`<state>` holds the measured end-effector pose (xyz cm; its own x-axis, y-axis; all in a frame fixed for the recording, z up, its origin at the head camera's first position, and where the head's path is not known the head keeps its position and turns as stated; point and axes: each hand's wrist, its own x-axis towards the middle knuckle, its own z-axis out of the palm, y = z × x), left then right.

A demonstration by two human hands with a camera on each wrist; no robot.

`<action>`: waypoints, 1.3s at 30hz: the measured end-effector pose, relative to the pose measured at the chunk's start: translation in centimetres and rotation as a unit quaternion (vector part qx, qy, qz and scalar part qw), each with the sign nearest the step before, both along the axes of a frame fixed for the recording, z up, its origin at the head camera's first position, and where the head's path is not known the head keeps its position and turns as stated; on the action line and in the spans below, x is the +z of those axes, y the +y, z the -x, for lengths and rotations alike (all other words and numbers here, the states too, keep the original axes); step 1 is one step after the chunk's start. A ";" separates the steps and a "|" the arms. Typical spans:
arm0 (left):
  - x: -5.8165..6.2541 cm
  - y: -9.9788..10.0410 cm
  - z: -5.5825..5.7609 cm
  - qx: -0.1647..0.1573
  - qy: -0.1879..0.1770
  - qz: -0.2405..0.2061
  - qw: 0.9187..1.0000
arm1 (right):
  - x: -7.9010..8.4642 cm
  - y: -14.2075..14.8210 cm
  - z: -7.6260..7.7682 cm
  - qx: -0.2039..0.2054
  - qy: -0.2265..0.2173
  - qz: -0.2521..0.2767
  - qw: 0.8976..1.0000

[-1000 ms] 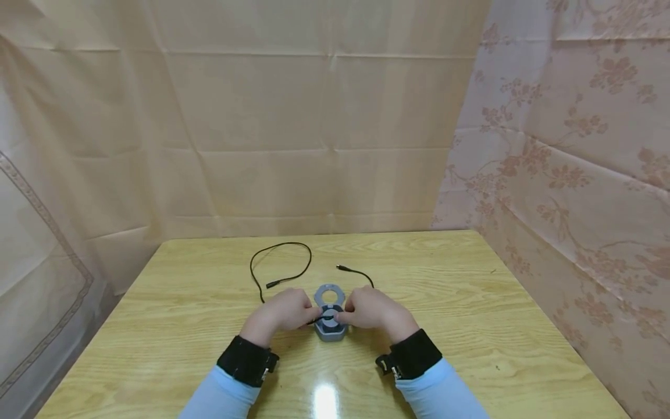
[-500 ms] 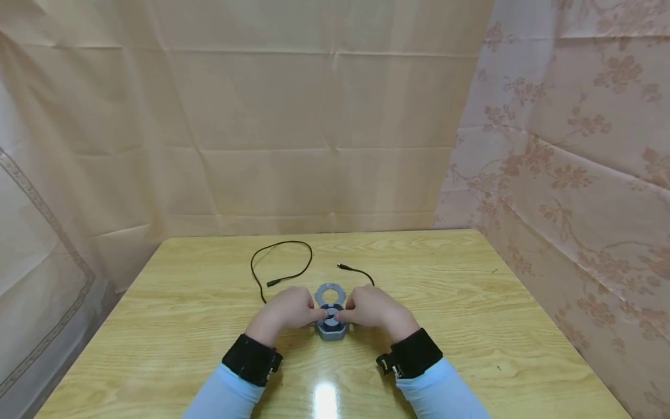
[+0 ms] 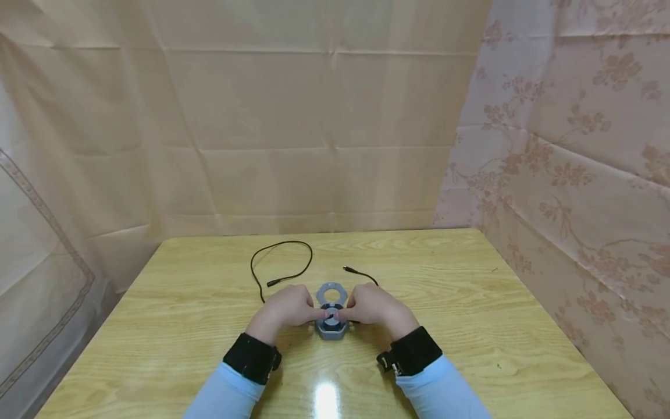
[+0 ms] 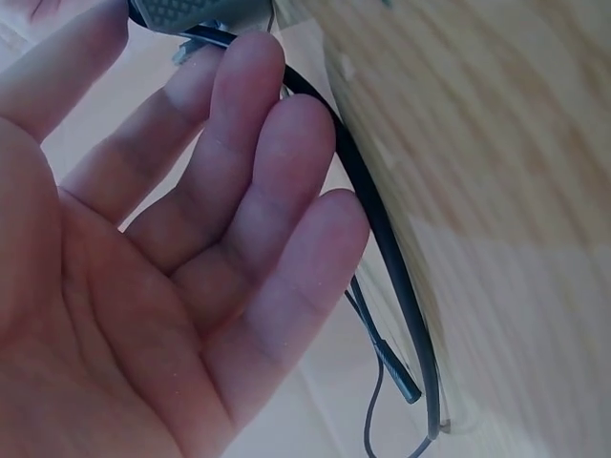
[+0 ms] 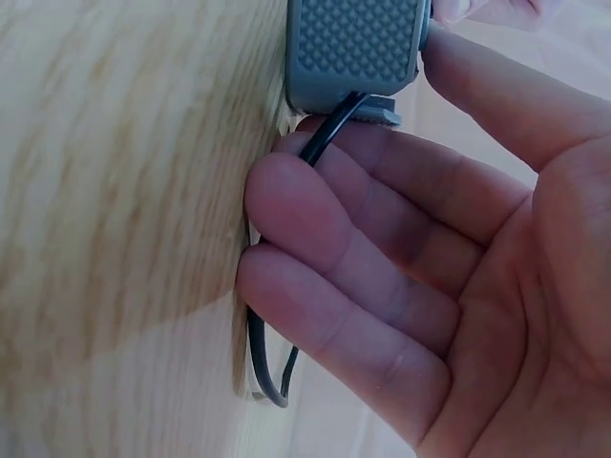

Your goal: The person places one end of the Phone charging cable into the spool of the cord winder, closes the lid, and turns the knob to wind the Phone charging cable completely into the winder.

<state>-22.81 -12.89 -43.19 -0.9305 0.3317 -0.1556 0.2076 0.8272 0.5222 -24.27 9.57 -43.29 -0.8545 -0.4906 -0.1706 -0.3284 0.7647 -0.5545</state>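
A small grey cable winder case (image 3: 331, 335) lies on the table, its ring-shaped lid (image 3: 320, 294) flipped up on the far side. A black cable (image 5: 256, 348) runs out of the case on both sides. My left hand (image 3: 287, 306) presses its thumb on the round hub inside, with its other fingers bent beside the case. From the opposite side my right hand (image 3: 374, 306) does the same, thumb on the hub and index finger by the lid. In the left wrist view the cable (image 4: 377, 205) passes the fingertips. The thumbs partly hide the cable inside the case.
The left length of cable loops toward the back and ends in a black connector (image 3: 273, 283). Right of the lid lies the other end, a plug (image 3: 349, 269). Cloth (image 3: 314, 116) hangs behind the wooden table (image 3: 445, 279).
My left thumb has moved right, from the case's edge onto its hub, and the cable across it has gone down inside. The plug end has slid slightly right.
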 end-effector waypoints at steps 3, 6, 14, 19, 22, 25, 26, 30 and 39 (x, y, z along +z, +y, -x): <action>-0.1 0.0 0.1 0.001 -0.002 0.003 1.000 | 0.1 0.0 0.0 -0.002 -0.002 0.002 1.000; -0.1 -0.1 0.3 0.001 0.000 0.005 1.000 | 0.1 0.1 0.0 -0.002 -0.003 0.001 1.000; -0.3 -0.1 0.4 -0.003 -0.007 0.008 1.000 | 0.0 0.1 0.1 0.003 -0.012 0.008 1.000; -0.4 -0.1 0.3 -0.008 -0.003 0.008 1.000 | -0.2 0.3 0.3 0.015 -0.006 0.019 1.000; -0.4 -0.1 0.3 -0.011 -0.004 0.009 1.000 | -0.2 0.3 0.3 0.023 -0.003 0.026 0.999; -0.2 0.1 0.3 -0.014 -0.007 0.009 1.000 | -0.3 0.4 0.4 0.025 -0.002 0.030 0.999; -0.1 0.1 0.3 -0.014 -0.009 0.010 1.000 | -0.3 0.4 0.4 0.024 -0.003 0.031 0.999; 0.0 0.3 0.3 -0.016 -0.014 0.007 1.000 | -0.4 0.4 0.5 0.022 -0.002 0.034 0.999; 0.1 0.4 0.7 -0.006 -0.040 0.009 0.999 | -0.5 0.4 0.4 0.016 0.001 0.034 0.999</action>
<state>-23.52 -12.47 -43.14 -0.9105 0.3400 -0.2352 0.1767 0.8344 0.5221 -24.70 9.93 -43.79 -0.8383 -0.5286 -0.1334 -0.3540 0.7138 -0.6044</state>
